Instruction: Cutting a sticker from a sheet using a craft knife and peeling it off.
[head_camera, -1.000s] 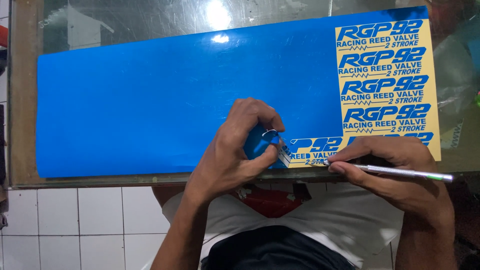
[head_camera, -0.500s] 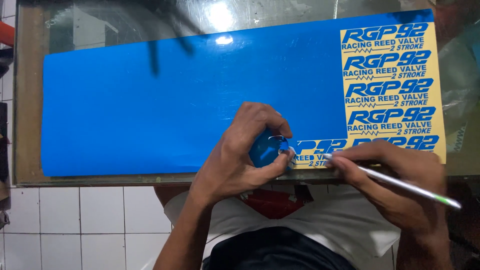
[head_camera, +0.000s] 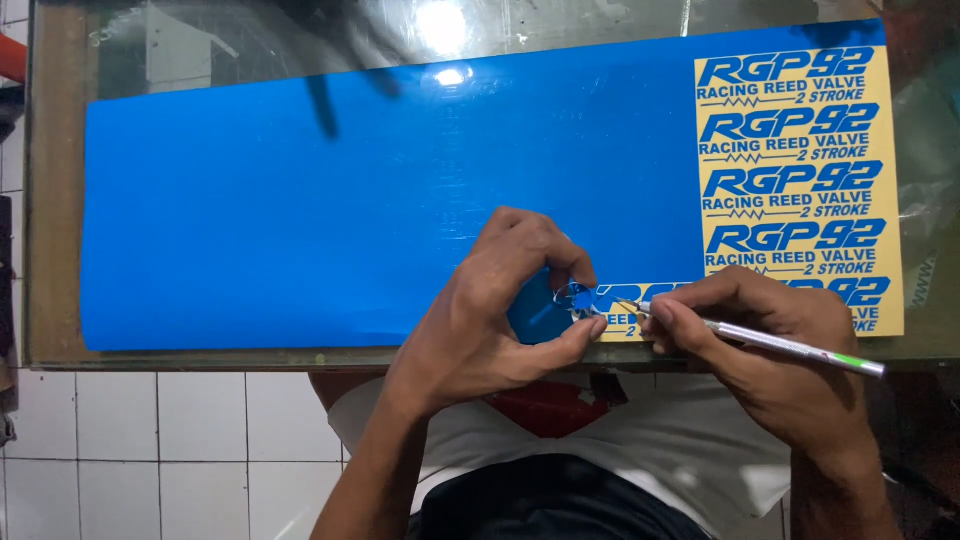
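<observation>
Weeding blue vinyl sheet at its near edge, on glass table.
Left hand pinches peeled blue strip; right hand grips thin knife, tip beside the strip. Best pull low, slowly, sparing letters.

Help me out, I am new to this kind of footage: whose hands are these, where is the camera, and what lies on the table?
The camera sits on a person's head and looks down, so both hands are their own. A glass-topped table carries a large blue vinyl sheet. At its right end the blue is peeled away, leaving blue lettering on yellow backing. The left hand pinches a curled scrap of blue vinyl. The right hand holds a thin silver pen-like tool, its tip at the lettering by the sheet's near edge.
</observation>
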